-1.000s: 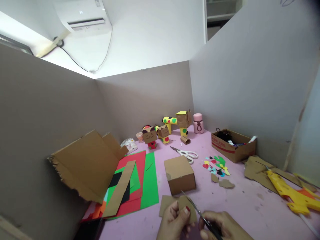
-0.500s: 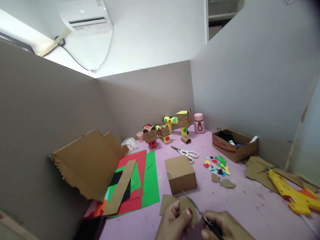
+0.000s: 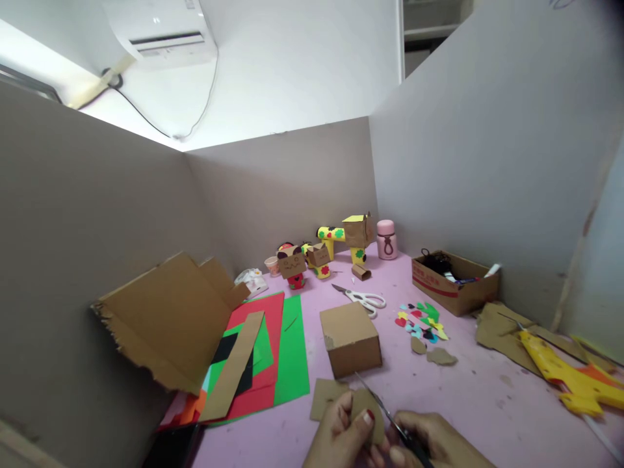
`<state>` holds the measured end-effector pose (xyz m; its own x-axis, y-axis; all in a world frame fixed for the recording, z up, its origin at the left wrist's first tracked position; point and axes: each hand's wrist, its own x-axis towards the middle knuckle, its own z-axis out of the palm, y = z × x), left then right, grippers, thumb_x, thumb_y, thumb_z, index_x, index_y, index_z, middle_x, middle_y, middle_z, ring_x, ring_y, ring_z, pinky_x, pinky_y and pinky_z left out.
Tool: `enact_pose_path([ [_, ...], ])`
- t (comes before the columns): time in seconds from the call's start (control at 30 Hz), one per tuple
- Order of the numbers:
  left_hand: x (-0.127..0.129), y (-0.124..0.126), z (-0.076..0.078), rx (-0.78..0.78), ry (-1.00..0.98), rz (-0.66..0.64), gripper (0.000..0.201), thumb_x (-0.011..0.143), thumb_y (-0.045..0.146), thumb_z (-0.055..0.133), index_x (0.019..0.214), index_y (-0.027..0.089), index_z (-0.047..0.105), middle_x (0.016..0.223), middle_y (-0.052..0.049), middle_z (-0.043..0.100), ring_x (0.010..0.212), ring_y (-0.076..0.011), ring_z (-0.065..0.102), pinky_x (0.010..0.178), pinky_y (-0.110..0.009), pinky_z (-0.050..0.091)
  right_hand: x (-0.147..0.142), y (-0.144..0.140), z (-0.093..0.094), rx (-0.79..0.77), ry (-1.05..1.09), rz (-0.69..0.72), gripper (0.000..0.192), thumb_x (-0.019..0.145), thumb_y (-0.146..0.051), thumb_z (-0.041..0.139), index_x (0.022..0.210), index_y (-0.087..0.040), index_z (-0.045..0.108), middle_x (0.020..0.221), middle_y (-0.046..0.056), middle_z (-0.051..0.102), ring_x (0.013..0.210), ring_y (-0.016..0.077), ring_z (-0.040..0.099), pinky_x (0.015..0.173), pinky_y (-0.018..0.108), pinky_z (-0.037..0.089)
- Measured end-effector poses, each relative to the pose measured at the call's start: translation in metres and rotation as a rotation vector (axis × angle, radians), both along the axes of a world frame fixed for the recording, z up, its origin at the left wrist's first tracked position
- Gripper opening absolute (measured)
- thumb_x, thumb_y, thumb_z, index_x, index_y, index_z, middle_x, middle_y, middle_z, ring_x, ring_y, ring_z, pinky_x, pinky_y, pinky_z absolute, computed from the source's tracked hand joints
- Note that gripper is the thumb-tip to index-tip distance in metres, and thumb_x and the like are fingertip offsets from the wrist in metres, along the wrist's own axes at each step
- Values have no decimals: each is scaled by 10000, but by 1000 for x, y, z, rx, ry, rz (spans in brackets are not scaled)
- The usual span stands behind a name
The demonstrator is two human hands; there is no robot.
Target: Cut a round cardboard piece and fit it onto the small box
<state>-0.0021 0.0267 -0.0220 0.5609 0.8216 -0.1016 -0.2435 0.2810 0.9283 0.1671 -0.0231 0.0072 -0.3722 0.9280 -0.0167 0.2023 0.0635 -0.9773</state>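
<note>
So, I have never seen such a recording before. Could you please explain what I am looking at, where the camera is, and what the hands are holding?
There is no machine here: a person works with two bare hands. The single picture comes from a camera worn on that person's head, looking forward and down, so the hands show at the bottom edge.

The left hand pinches a small cardboard piece. The right hand grips dark scissors, blades at that piece.

On the pink table lie a small cardboard box, white scissors, coloured paper sheets, little paper cut-outs, an open carton and yellow offcuts. At the back stand cardboard figures and a pink flask. Grey panels wall the desk.
</note>
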Motion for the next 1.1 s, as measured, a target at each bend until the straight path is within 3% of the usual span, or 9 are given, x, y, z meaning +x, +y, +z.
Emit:
enact_pose_path([
  [0.13, 1, 5, -2, 11, 26, 12, 445, 624, 533, 758, 748, 148, 573, 532, -29, 646, 369, -57, 495, 384, -162, 353, 3, 4, -14, 63, 14, 15, 512, 724, -684, 559, 738, -176, 501, 665, -27, 410, 621, 141, 361, 563, 243, 306],
  [0.27, 0, 4, 6, 17, 56, 57, 431, 633, 524, 757, 743, 151, 569, 517, -18, 649, 368, -51, 498, 392, -162, 341, 6, 7, -23, 77, -8, -4, 468, 732, -633, 608, 704, -182, 486, 635, -47, 367, 595, 126, 325, 529, 234, 279],
  [0.4, -1, 1, 14, 17, 95, 103, 428, 643, 514, 757, 742, 140, 573, 518, -10, 644, 385, -46, 494, 411, -166, 331, 7, 6, -20, 62, -10, -12, 497, 730, -672, 572, 689, -189, 461, 593, -64, 324, 556, 115, 292, 481, 232, 228],
  [0.57, 0, 5, 10, 0, 139, 158, 509, 562, 598, 760, 682, 157, 539, 464, 13, 600, 341, -42, 433, 377, -175, 270, 6, 5, -18, 66, 4, -10, 520, 718, -696, 558, 699, -181, 484, 613, -47, 363, 579, 128, 314, 515, 240, 270],
  [0.8, -1, -2, 21, 38, 164, 117, 443, 604, 538, 765, 656, 137, 586, 476, 4, 599, 361, -43, 428, 403, -181, 270, 3, 5, -11, 76, 111, 45, 436, 753, -599, 612, 797, -168, 567, 703, -30, 467, 631, 134, 392, 575, 229, 317],
  [0.93, 0, -5, 26, 33, 156, 121, 455, 595, 548, 766, 679, 137, 588, 483, 6, 597, 372, -46, 434, 413, -183, 270, 2, 3, -7, 63, 76, 9, 469, 741, -657, 571, 748, -188, 555, 665, -38, 413, 626, 141, 371, 580, 237, 340],
  [1.1, -1, 0, 19, 16, 162, 169, 495, 553, 574, 776, 686, 138, 583, 463, 4, 594, 361, -48, 427, 407, -187, 278, 2, 2, -7, 68, -22, -29, 475, 739, -673, 553, 704, -203, 495, 653, -46, 356, 639, 145, 356, 591, 234, 346],
])
